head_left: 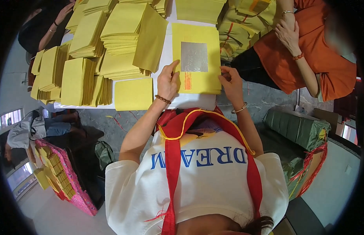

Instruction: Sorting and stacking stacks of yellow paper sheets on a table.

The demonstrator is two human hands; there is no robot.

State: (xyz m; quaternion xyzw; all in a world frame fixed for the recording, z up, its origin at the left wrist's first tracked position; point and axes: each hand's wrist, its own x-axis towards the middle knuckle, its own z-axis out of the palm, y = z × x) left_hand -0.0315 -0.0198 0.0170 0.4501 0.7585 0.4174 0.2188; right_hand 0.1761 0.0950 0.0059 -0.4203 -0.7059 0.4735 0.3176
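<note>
While the yellow paper (211,80) with its silver square (194,56) lay on the white table (193,102), the left hand (167,82) touched its left edge — pinching or not, one couldn't tell — and the right hand (232,81) flanked the other, thumb and forefinger parted.

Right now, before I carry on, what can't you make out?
Head view: underside of the yellow paper with the silver square, hidden by its top face.
Head view: whether the right hand touches that paper; contact too small to tell.
Head view: far yellow stack, cut off by the top edge.
Head view: inside of the green bundle, hidden by its outer sides.
</note>
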